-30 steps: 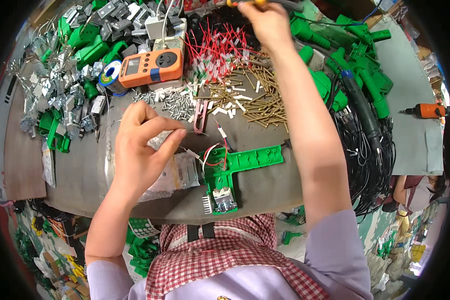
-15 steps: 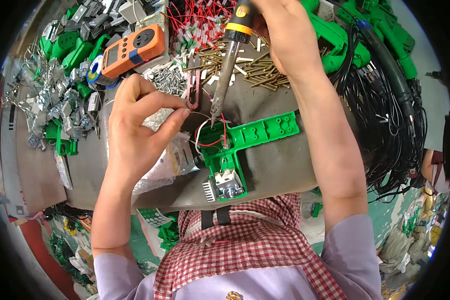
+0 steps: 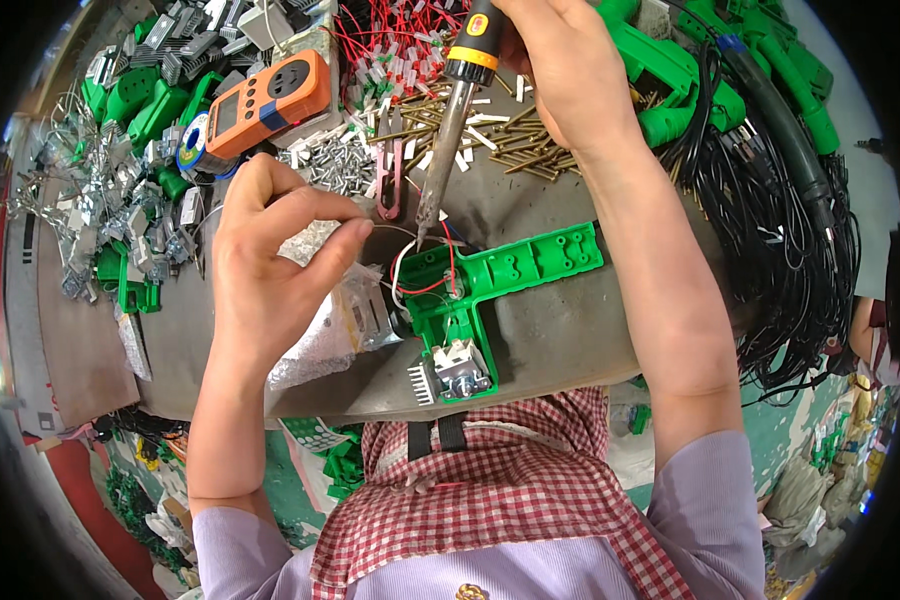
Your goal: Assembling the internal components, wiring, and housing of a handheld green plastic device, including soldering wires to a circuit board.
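Observation:
My right hand (image 3: 575, 85) grips a soldering iron (image 3: 457, 110) by its black and yellow handle. Its tip points down at the wires over a green plastic housing half (image 3: 530, 262). Thumb and forefinger of my left hand (image 3: 270, 250) pinch a thin solder wire (image 3: 392, 227), whose end runs toward the iron's tip. Inside the housing are a white wire (image 3: 400, 268), red wires (image 3: 425, 289) and a metal switch part (image 3: 462, 372). Whether tip and solder touch is too small to tell.
Behind my left hand lie a solder spool (image 3: 196, 145) and an orange meter (image 3: 270, 102). Pink-handled tweezers (image 3: 389, 190), screws (image 3: 530, 150) and red-wired parts (image 3: 395, 45) lie beyond. Black cables (image 3: 770, 270) heap at right; a bubble-wrap bag (image 3: 330, 335) rests by my left wrist.
The iron's tip has shifted slightly left and up, onto the white wire's upper end. My left hand has moved a little left, still pinching the solder wire.

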Motion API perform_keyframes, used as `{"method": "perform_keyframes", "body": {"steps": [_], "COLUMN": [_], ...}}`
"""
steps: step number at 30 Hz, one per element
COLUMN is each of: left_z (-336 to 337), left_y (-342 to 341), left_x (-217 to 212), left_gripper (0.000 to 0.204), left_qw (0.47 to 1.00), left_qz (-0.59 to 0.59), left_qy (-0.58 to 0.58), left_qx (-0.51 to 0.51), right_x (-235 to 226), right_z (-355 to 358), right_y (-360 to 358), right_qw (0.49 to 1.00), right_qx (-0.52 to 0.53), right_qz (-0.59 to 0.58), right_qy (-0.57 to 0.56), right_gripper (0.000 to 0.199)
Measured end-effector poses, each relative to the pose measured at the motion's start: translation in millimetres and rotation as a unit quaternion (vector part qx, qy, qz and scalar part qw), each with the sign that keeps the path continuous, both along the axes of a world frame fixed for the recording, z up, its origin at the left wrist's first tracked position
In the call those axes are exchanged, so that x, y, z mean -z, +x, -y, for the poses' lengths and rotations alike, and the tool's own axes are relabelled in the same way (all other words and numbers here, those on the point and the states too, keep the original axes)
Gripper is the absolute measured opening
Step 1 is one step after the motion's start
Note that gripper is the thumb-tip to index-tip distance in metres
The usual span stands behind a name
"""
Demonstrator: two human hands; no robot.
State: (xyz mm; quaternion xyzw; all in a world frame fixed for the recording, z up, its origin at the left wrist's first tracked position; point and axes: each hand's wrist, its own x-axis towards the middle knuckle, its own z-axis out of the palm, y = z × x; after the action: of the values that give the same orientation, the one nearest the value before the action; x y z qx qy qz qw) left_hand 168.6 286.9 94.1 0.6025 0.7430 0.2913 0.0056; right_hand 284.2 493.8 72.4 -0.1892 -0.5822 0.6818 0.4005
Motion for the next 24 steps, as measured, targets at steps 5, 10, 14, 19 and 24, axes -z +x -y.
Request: {"method": "perform_keyframes", "body": {"steps": [5, 10, 14, 19, 24], "left_z": [0.7, 0.0, 0.5, -0.9, -2.0], "left_y": [2.3, 1.9, 3.3, 4.6, 4.6], "left_x": [1.0, 1.7, 1.3, 1.3, 1.7], "left_gripper": [0.015, 0.016, 0.016, 0.015, 0.015], "left_qw": [1.000, 1.000, 1.000, 1.000, 1.000], "left_qz": [0.002, -0.016, -0.008, -0.004, 0.002], "left_qy": [-0.016, -0.008, -0.013, -0.020, -0.020], "left_qx": [-0.008, 0.001, -0.001, -0.002, -0.001], "right_x": [2.1, -1.6, 1.9, 1.6, 1.6], "right_z": [0.0, 2.1, 0.5, -0.4, -0.9], "right_y": [-0.6, 0.4, -1.7, -0.8, -3.3], "right_qw": [1.000, 1.000, 1.000, 1.000, 1.000], "right_qx": [-0.007, -0.007, -0.015, -0.006, -0.003], "right_qz": [-0.018, 0.001, -0.017, 0.002, 0.004], "right_qy": [-0.012, -0.007, 0.001, -0.001, -0.014], "right_gripper": [0.026, 0.025, 0.025, 0.025, 0.024]}}
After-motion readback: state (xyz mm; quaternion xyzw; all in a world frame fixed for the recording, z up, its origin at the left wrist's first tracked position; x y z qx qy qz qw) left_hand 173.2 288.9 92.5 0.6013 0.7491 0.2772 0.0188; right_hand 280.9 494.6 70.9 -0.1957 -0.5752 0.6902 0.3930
